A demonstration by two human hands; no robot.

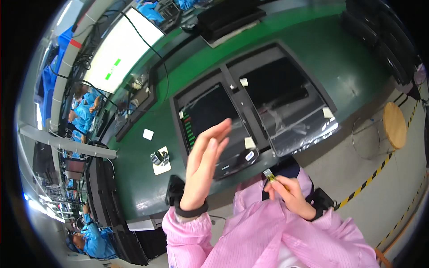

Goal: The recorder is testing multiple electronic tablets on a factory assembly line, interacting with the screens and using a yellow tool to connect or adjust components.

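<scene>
left hand (pixel 206 163) raised flat and wide over the near tablet (pixel 213 129)
a small yellow tool (pixel 270 175) is pinched in the right hand (pixel 292 194); it is best kept steady.

One head camera, looking down

A single wide fisheye view from the person's head faces steeply down at the green bench (pixel 147 174), close above it. Straight edges bend near the rim. The floor (pixel 393 187) lies right, with the person's pink sleeves entering from below.
</scene>
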